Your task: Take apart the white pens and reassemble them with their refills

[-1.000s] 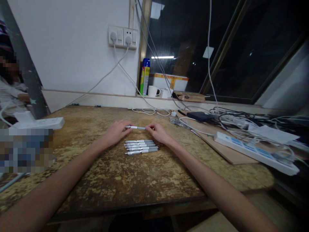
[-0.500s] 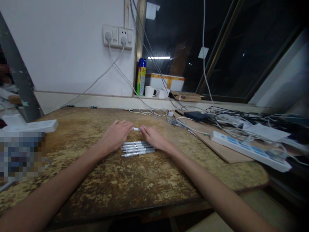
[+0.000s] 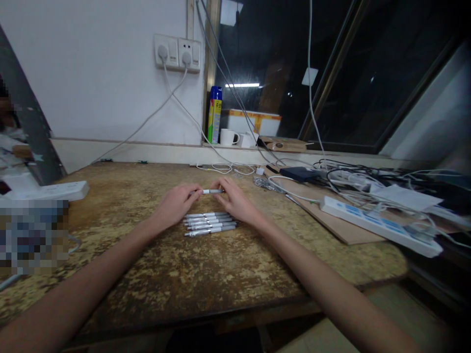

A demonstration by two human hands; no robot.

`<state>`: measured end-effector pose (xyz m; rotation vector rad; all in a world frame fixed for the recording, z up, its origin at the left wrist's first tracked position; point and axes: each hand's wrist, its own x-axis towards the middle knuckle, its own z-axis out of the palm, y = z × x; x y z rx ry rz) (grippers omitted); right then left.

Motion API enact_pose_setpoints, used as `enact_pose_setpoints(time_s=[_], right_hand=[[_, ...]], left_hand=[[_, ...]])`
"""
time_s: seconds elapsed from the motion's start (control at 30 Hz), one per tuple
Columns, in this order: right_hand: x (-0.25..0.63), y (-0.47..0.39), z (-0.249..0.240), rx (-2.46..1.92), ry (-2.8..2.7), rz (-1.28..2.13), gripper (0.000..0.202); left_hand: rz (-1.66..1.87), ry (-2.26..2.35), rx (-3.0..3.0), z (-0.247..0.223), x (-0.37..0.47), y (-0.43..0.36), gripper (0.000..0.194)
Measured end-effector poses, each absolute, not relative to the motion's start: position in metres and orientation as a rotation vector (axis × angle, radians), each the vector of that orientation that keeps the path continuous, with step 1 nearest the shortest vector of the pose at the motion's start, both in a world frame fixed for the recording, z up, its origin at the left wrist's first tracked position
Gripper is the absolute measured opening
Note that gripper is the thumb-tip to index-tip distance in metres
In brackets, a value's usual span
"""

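Observation:
A white and grey pen (image 3: 208, 191) is held level just above or on the worn wooden table (image 3: 176, 289). Its left end is pinched in my left hand (image 3: 181, 198). My right hand (image 3: 234, 200) is at the pen's grey right end, with thumb and fingers apart around it. Closer to me, several similar pens (image 3: 209, 223) lie side by side in a row, roughly parallel. The right ends of the farther ones are partly hidden by my right hand.
A white power strip (image 3: 379, 225) and a brown board (image 3: 342, 230) lie on the right, with tangled cables behind. Another power strip (image 3: 68, 191) is at the left. A spray can (image 3: 215, 115) and white mug (image 3: 228, 138) stand on the windowsill.
My right hand's fingers have spread and moved a little away from the pen's middle, so more of the pen shows. My left hand still holds the other end.

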<state>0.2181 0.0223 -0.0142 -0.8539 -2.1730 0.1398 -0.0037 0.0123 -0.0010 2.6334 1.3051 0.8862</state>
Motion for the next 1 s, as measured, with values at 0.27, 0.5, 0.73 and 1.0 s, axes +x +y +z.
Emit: enact_pose_setpoints(time_s=[0.27, 0.5, 0.73, 1.0], right_hand=[[0.217, 0.021, -0.012, -0.913, -2.192, 0.265, 0.019], [0.217, 0.022, -0.015, -0.973, -2.191, 0.342, 0.030], [0.217, 0.028, -0.024, -0.824, -2.124, 0.407, 0.024], [0.216, 0.028, -0.029, -0.882, -2.107, 0.433, 0.026]], left_hand=[[0.850, 1.242, 2.684, -0.004, -0.004, 0.011, 0.037], [0.867, 1.262, 2.650, -0.004, -0.005, 0.011, 0.038], [0.826, 1.296, 2.660, -0.008, -0.008, 0.013, 0.043], [0.800, 1.308, 2.662, -0.009, -0.010, 0.011, 0.043]])
